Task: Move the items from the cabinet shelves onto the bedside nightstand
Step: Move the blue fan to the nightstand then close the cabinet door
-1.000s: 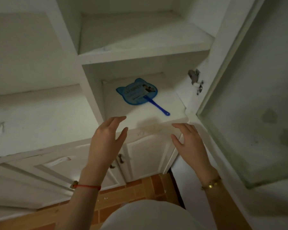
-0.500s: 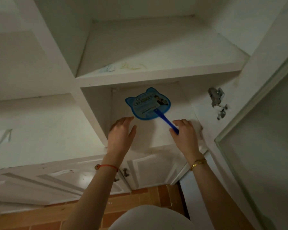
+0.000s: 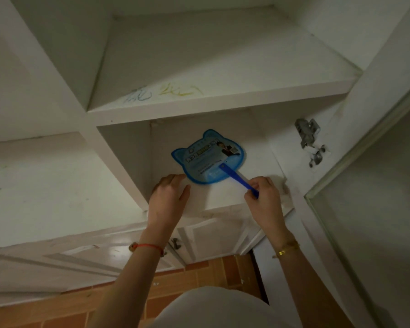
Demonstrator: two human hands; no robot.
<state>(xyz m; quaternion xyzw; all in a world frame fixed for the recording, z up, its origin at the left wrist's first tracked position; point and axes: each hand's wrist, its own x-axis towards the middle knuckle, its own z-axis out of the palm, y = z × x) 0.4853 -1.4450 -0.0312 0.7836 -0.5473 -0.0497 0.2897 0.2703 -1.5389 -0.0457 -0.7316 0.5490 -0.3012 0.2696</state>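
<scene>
A blue cat-shaped hand fan [image 3: 207,157] with a printed face lies flat on the lower shelf [image 3: 223,197] of a white cabinet. Its blue handle points toward the front right. My right hand [image 3: 262,197] pinches the end of that handle. My left hand [image 3: 168,197] rests on the shelf with its fingers curled at the fan's left front edge; I cannot tell whether it touches the fan.
The shelf above [image 3: 211,100] carries only blue and yellow scribbles. The cabinet door [image 3: 376,209] stands open at the right, with a metal hinge [image 3: 308,136] on the inner wall. Closed lower doors [image 3: 211,235] and an orange tiled floor [image 3: 199,275] lie below.
Both hands have reached forward into the lower shelf. My right hand has closed on the fan's handle, and my left hand has come up to the fan's edge.
</scene>
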